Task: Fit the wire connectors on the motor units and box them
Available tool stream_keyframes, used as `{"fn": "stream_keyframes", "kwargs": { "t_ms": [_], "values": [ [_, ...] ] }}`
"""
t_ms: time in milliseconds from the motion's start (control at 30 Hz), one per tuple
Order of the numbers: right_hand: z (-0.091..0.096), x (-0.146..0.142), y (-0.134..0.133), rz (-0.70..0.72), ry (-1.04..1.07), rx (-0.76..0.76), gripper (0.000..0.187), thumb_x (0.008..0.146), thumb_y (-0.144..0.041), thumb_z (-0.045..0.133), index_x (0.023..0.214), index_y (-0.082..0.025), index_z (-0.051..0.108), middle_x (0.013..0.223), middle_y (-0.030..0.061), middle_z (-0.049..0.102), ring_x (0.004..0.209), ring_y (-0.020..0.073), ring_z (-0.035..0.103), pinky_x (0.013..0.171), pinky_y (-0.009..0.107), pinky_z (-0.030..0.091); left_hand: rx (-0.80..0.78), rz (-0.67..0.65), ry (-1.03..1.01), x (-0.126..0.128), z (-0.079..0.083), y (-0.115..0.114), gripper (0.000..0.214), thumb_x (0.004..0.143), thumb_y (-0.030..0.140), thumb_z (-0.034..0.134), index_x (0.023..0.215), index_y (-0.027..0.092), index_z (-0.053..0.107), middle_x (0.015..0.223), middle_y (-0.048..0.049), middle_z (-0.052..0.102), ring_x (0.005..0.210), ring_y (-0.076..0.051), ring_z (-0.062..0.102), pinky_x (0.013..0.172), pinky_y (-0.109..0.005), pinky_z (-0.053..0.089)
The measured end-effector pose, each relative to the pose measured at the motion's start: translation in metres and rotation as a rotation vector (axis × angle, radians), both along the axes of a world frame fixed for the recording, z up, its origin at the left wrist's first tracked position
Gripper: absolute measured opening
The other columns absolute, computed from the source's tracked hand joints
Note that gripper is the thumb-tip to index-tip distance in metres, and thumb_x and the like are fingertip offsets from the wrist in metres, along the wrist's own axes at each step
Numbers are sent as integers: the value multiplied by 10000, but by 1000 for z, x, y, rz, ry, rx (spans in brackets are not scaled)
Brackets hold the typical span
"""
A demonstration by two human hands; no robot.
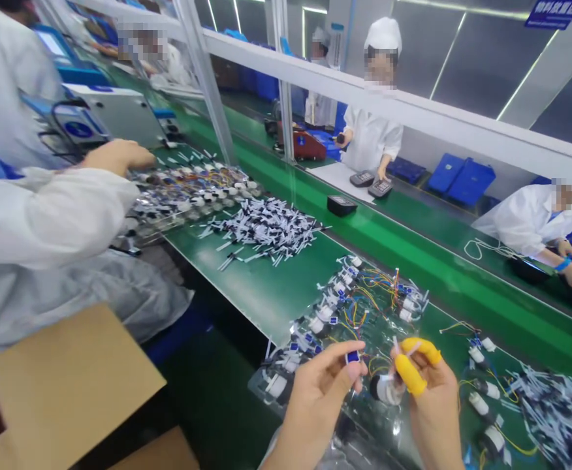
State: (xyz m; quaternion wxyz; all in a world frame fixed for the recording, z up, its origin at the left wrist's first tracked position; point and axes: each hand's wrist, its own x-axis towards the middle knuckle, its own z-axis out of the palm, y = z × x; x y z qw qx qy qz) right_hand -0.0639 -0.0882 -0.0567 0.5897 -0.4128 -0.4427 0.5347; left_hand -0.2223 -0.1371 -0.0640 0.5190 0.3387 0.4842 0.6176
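Pinching a small blue part (352, 357) between thumb and forefinger, the left hand (318, 408) holds it up just above the green worktop (266, 294), clear of the clutter there. The right hand (433, 411) is curled around a round white-and-silver part (386, 390), though its exact grip is partly hidden. Two yellow finger cots (416, 365) cover its thumb and forefinger, probably to guard the fingertips during fine handling.

Along the worktop lie three groups of wired white parts: one directly beneath the hands on clear plastic (359, 307), one to their right (482, 391), and one farther up near a co-worker's hand (119, 156). Two heaps of black-and-white strips (266, 228) sit between these groups, seemingly spread out for easy reach. Beyond the worktop's far edge sit two black keypads (371, 184); one cardboard box (55, 391) stands on the near side.
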Motion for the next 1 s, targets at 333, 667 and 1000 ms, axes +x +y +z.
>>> {"fn": "stream_keyframes", "kwargs": {
  "t_ms": [333, 667, 1000],
  "values": [
    [-5, -7, -18, 54, -187, 19, 144, 727, -306, 926, 817, -238, 837, 743, 31, 745, 635, 163, 664, 585, 229, 562, 23, 0, 33, 4, 1, -7, 404, 882, 525, 767, 1105, 193, 824, 715, -25, 662, 629, -141, 509, 611, -249, 456],
    [3, -12, -22, 152, -207, 149, 43, 827, -266, 863, 855, -250, 835, 732, 10, 682, 612, 141, 588, 548, 208, 506, 19, -34, -26, 5, 2, -11, 404, 876, 559, 779, 1059, 200, 816, 922, -75, 732, 867, -206, 671, 780, -279, 546],
    [-25, -5, -25, 163, -220, 172, 47, 895, -270, 820, 934, -245, 812, 802, 16, 641, 671, 152, 577, 572, 231, 481, -9, 17, -115, 9, -3, -11, 412, 775, 566, 873, 896, 187, 767, 877, -59, 770, 828, -181, 694, 774, -256, 542]
  ]
}}
